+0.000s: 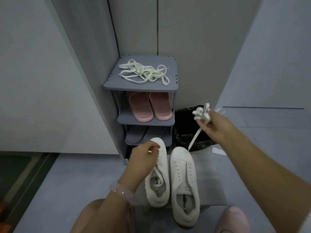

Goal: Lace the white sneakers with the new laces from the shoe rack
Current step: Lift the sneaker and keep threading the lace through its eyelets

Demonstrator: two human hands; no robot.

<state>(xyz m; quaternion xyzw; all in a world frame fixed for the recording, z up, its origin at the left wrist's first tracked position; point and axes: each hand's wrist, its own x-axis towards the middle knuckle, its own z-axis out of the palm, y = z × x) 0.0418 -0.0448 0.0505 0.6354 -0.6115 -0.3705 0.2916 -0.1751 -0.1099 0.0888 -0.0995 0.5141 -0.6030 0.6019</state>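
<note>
**Two sneakers on the mat, one lace pulled free**

Two white sneakers sit side by side on a grey mat [212, 185] on the floor, toes toward the grey shoe rack [117, 84]. Your left hand [143, 158] is curled over the left sneaker [159, 187], fingertips pinching its lace near the toe-end eyelets; that shoe is laced. Your right hand [215, 126] is raised over a black bin bag [183, 132], gripping a bunched old lace [202, 113] whose tail hangs down to the toe of the right sneaker [183, 182], whose eyelets are bare. The new laces [144, 74] lie in a loose tangle on the rack's top shelf. Pink slippers [150, 105] fill the shelf below, grey slippers [134, 135] the one under that. A pale bracelet [121, 190] circles your left wrist.
</note>
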